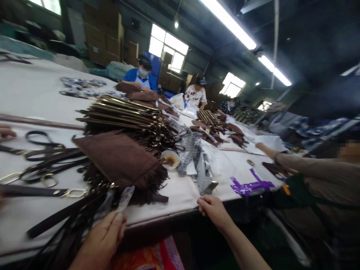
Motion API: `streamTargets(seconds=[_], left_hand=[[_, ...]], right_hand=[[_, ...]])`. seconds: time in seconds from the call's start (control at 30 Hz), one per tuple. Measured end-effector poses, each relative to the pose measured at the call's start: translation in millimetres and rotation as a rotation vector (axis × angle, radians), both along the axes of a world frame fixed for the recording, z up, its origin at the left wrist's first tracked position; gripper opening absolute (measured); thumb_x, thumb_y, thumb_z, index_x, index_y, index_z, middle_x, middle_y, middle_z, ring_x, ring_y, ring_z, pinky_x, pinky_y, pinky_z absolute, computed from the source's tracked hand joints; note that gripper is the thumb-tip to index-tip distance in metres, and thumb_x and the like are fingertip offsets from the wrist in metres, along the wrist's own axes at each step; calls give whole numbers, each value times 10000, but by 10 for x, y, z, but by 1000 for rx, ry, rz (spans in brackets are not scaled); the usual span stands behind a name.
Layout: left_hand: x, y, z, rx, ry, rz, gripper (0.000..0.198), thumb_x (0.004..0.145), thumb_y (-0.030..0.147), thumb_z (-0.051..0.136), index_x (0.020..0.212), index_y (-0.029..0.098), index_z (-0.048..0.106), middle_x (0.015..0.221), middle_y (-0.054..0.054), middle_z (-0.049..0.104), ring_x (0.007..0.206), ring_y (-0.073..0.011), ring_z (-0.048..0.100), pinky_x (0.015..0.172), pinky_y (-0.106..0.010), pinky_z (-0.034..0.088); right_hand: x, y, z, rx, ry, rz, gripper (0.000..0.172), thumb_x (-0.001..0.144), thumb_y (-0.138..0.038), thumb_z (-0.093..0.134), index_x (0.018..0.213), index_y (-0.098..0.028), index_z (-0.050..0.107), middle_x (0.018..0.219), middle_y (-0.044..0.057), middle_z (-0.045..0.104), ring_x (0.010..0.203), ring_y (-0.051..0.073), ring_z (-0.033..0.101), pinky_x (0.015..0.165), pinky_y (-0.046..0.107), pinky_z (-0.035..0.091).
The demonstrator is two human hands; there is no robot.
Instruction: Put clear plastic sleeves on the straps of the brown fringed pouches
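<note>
In the head view my left hand [102,238] is closed, thumb on top, around a small clear plastic sleeve [125,198] that sticks up from the fingers. Dark straps [67,212] hang beside that hand over the table edge. A brown fringed suede bag [118,157] lies flat just beyond it. My right hand [212,210] has its fingers curled together at the table's front edge, right below a grey tape dispenser [204,174]. Whatever its fingertips pinch, if anything, is too small to make out.
Behind the bag rises a stack of brown bags [123,118]. A small bowl [170,160] and bubble wrap [189,148] stand beside it. Purple tape [250,185] lies on the right. Leather straps with metal clips [47,161] cover the left. Several co-workers sit around the table [180,191].
</note>
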State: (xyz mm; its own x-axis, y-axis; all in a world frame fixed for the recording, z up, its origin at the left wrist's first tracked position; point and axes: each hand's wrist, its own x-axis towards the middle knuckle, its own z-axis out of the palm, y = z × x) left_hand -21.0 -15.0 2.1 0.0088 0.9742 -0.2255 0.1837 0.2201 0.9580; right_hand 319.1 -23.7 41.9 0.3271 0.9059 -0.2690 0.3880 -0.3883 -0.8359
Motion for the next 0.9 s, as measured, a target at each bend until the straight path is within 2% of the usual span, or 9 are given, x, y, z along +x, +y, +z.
streamTargets(seconds=[0.1,0.2,0.3,0.37,0.47,0.67,0.73,0.8,0.9], left_hand=[[-15,-25,119,128,121,-38,359,909,447,428,637,229,512,555,6,505,544,-181,484,545,-278,340],[-40,-62,152,213,208,-18,324,934,376,411,657,238,505,572,-8,531,552,-192,500,559,-304,321],[-79,-107,135,331,344,-11,253,937,315,423,733,240,551,638,-37,584,593,-212,546,575,-322,332],[-110,-125,105,396,422,-25,235,933,269,410,772,229,577,686,-60,610,626,-225,573,593,-328,355],[-153,-132,48,420,517,-43,248,916,210,386,772,194,588,703,-90,622,642,-245,590,591,-337,381],[-201,-146,-3,640,996,-107,207,891,88,398,814,172,571,696,-78,632,604,-244,622,539,-330,448],[-207,-157,-17,697,1024,-63,169,900,103,424,824,175,556,670,-65,628,580,-237,624,521,-325,458],[-212,-168,-38,732,1022,26,104,920,157,451,927,150,555,666,-66,639,561,-230,630,510,-318,463],[-222,-177,-62,810,999,112,256,935,195,456,1166,88,484,803,-120,687,613,-228,660,544,-314,489]], right_hand=[[-599,52,152,-9,74,399,277,832,-393,569,724,-154,661,593,0,624,462,98,479,467,223,345],[-1275,151,314,36,137,634,263,864,-360,545,771,-158,683,625,1,635,503,101,489,487,219,353],[-1815,286,393,141,97,761,282,865,-312,540,672,-159,677,609,-4,634,578,111,545,563,214,391],[-2039,387,383,148,23,765,302,853,-305,538,623,-157,667,579,-9,628,562,106,543,542,206,372],[-2195,520,317,82,-128,743,310,817,-297,538,568,-154,655,519,-9,610,502,99,508,479,208,317],[-2245,675,299,-20,-320,821,266,745,-270,548,523,-165,648,459,-8,591,458,103,503,446,218,280],[-2256,706,335,-16,-361,859,242,720,-248,553,513,-166,649,451,-8,588,464,106,504,457,223,279],[-2273,730,365,-2,-392,888,218,696,-231,563,510,-166,655,448,-7,586,471,109,494,468,232,272],[-2297,750,384,10,-400,913,211,691,-233,569,519,-165,670,444,-3,584,483,116,493,482,242,271]])
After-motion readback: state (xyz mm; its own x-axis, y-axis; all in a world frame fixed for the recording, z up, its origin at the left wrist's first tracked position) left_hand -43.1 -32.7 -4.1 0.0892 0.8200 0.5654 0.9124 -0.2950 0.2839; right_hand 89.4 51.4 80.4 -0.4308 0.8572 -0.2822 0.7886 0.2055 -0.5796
